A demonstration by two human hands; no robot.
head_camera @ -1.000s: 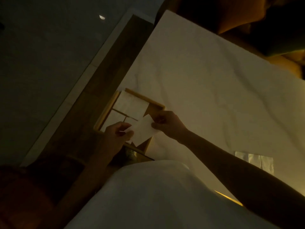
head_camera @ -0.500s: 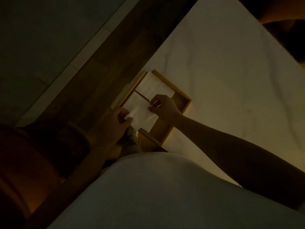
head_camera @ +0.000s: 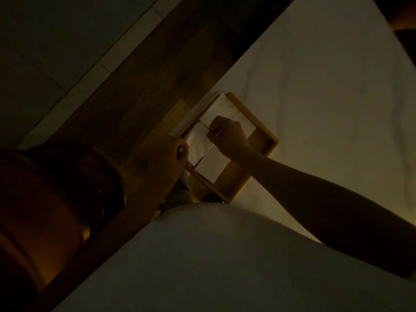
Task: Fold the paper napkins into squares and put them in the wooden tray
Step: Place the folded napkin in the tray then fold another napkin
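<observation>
- Wooden tray lies at the left edge of the white-covered surface, beside a dark wood floor
- Folded napkin is held low over the tray's middle, between both hands; light is dim
- Right hand has its fingers curled, pinching the napkin's right edge
- Left hand is at the tray's left rim, fingers curled on the napkin's left edge
- Two more napkins already lie in the tray: far napkin; near napkin

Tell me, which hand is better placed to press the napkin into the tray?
Probably the right hand: it sits over the wooden tray, pinching the napkin. The left hand only grips the napkin's edge at the rim.
</observation>
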